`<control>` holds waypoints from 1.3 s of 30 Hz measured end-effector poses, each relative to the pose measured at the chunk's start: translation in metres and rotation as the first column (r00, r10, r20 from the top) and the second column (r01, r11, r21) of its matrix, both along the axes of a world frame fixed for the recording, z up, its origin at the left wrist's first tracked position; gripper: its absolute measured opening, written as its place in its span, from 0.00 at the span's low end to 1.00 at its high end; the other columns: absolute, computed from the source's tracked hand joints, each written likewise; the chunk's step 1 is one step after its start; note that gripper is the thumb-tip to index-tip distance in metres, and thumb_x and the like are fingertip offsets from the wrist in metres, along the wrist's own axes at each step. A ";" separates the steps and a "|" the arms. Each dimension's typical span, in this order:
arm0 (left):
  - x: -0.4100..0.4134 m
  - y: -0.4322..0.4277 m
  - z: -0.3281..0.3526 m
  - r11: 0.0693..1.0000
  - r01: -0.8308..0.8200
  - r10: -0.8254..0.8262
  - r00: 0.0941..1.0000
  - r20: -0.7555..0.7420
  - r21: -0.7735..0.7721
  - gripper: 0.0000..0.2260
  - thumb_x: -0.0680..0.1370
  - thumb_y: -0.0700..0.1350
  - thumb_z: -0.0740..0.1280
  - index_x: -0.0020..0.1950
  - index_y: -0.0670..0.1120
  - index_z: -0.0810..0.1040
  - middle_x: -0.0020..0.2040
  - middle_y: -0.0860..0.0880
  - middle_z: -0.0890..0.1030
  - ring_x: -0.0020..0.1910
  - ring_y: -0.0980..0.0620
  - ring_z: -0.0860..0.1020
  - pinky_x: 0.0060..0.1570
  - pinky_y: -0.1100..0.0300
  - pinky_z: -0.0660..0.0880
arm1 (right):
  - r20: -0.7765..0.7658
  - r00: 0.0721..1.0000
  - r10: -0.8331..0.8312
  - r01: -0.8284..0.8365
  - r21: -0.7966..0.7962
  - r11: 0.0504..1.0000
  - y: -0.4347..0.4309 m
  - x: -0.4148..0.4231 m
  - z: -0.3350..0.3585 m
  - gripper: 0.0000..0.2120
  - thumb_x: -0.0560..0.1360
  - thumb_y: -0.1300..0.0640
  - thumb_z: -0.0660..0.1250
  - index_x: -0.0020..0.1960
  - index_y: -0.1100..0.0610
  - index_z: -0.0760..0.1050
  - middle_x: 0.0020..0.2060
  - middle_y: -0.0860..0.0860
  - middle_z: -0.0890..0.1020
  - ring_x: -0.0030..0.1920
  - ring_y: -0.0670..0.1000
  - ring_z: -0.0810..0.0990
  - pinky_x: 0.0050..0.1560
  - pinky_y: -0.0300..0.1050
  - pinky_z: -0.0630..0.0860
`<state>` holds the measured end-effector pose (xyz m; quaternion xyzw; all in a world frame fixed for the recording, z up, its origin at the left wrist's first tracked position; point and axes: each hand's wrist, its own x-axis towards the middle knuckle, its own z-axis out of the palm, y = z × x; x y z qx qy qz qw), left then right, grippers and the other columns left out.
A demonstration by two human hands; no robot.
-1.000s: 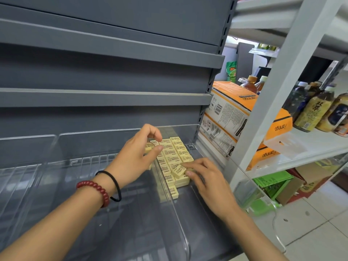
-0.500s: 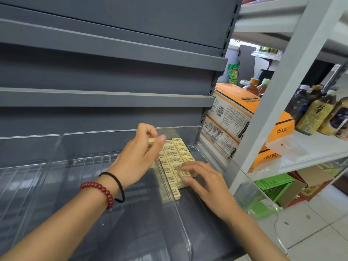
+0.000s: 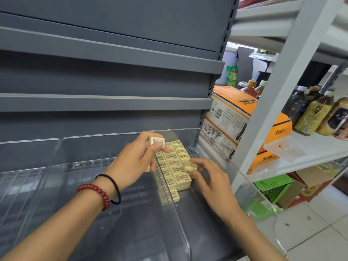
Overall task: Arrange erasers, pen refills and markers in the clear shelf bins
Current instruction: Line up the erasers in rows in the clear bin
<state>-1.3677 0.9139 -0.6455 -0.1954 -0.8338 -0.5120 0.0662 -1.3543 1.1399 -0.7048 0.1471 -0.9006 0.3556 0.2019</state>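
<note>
I'd seat each piece flat and square against the rows of erasers (image 3: 174,167) at the back of the clear bin (image 3: 185,240) — my left hand (image 3: 135,159) pinches a barcoded eraser (image 3: 156,141) just above them, while my right hand (image 3: 212,182), fingers curled, seems to pinch a second eraser (image 3: 190,166) at the rows' right edge.

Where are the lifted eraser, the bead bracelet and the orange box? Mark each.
lifted eraser (image 3: 157,142): head view, its barcode face.
bead bracelet (image 3: 98,190): head view, beads on the left wrist.
orange box (image 3: 229,96): head view, its orange top face.
</note>
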 end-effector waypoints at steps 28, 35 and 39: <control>0.003 0.001 0.001 1.000 0.026 -0.026 1.000 0.001 0.000 0.10 0.74 0.48 0.70 0.52 0.58 0.75 0.53 0.59 0.82 0.24 0.54 0.71 0.28 0.68 0.72 | 0.031 0.997 0.064 -0.064 -0.003 0.998 0.000 0.010 0.024 0.13 0.77 0.45 0.66 0.61 0.40 0.76 0.55 0.33 0.78 0.60 0.38 0.73 0.57 0.28 0.67; 0.003 0.002 0.003 0.996 0.078 -0.077 0.997 -0.017 0.046 0.11 0.70 0.52 0.72 0.49 0.60 0.75 0.50 0.58 0.79 0.25 0.51 0.70 0.28 0.64 0.73 | 0.038 0.981 0.188 -0.176 -0.214 0.961 -0.018 0.017 0.030 0.19 0.76 0.52 0.70 0.65 0.43 0.71 0.50 0.38 0.81 0.54 0.45 0.79 0.50 0.38 0.76; 0.004 0.000 0.003 0.997 0.075 -0.074 0.997 -0.029 0.021 0.15 0.65 0.59 0.72 0.49 0.59 0.75 0.45 0.58 0.77 0.24 0.55 0.71 0.30 0.61 0.73 | 0.017 0.984 0.179 -0.167 -0.275 0.947 -0.023 0.017 0.032 0.18 0.72 0.52 0.73 0.61 0.45 0.75 0.48 0.39 0.82 0.51 0.45 0.81 0.47 0.39 0.77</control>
